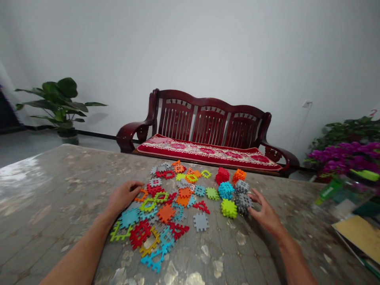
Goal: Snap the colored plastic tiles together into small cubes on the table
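My left hand (127,194) rests at the left edge of a loose spread of colourful toothed building tiles. Its fingers are loosely bent and slightly apart, beside an orange frame tile (141,195); no tile shows in its grasp. On the right, my right hand (265,210) has thumb and fingers apart, with the fingertips at the right side of a dark grey tile stack (244,203). Around it stand a lime green stack (228,208), a blue stack (226,190), another grey stack (241,186), a red stack (222,175) and an orange stack (239,175).
Between the hands lie flat tiles, among them a light grey square (201,222) and an orange square (166,213). A notebook (359,237) and a clear container (346,198) are at the table's right. Beyond the table (53,206) stands a wooden bench (208,122).
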Tool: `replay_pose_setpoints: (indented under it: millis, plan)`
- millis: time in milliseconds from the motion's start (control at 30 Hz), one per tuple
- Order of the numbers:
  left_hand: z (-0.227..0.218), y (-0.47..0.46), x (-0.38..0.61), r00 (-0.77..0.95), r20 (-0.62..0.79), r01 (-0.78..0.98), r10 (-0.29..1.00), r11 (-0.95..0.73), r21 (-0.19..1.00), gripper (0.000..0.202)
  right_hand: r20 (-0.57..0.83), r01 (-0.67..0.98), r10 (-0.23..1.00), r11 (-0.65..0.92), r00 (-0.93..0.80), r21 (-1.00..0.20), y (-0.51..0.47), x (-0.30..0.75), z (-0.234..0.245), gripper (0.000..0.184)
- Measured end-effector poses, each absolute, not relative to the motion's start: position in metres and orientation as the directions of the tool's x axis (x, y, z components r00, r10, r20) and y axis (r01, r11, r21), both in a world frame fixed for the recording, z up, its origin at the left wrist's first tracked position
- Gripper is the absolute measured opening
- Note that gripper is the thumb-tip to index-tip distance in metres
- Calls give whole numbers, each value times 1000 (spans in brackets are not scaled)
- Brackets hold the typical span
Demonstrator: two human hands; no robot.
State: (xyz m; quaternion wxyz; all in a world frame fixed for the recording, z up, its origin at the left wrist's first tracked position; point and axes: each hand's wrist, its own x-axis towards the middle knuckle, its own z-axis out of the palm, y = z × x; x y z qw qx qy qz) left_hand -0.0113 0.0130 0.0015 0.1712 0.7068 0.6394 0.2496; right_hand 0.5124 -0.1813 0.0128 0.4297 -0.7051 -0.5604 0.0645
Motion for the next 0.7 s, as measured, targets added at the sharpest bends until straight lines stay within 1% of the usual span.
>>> replay_pose_setpoints:
  millis: [167,267,367,433,500,567,600,633,700]
  plan:
    - [2,12,-12,65,130,811,989,-128,571,38,342,716,866,-26,365,-698,-180,511,13,79]
    - [1,12,-12,64,134,819,989,-129,559,38,359,738,864,-22,354,-675,-182,511,18,76]
    - [2,12,-11,59,148,802,987,-135,581,37,417,769,842,5,341,-639,-185,503,32,68]
    - [2,12,-11,56,155,760,986,-143,634,38,454,771,829,45,326,-636,-188,486,45,59]
    - [3,11,-11,55,151,687,987,-147,712,44,454,764,855,113,251,-635,-189,457,57,50]
    - [6,9,-12,58,143,592,988,-149,792,56,416,767,903,189,109,-613,-190,422,63,47]
    - [7,8,-12,62,140,546,988,-151,824,62,388,772,921,227,27,-593,-189,403,63,50]
    - [9,6,-12,68,138,511,988,-153,846,67,337,777,940,255,-60,-575,-189,386,61,58]
    - [15,4,-11,90,147,487,985,-172,856,73,250,795,953,283,-171,-537,-188,358,54,76]
